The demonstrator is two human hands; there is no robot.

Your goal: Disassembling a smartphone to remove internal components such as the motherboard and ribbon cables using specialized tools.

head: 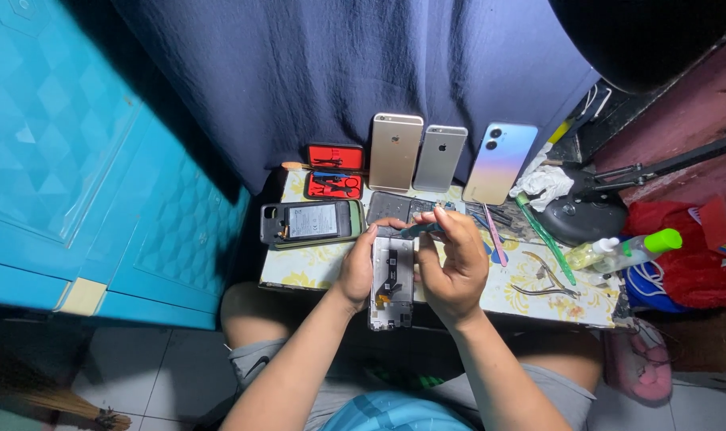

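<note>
Three phones stand propped at the desk's back.
One opened phone frame sits at the front edge, left hand in a steadying grip; right hand pinches a small tool above it.

The right hand hid the tool's handle and part of the opened phone frame. At the frame's lower left, a broom was cut off by the edge.

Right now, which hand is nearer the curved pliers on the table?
Right. The right hand sits just left of the curved pliers; the left hand is farther off, gripping the opened phone frame.
</note>
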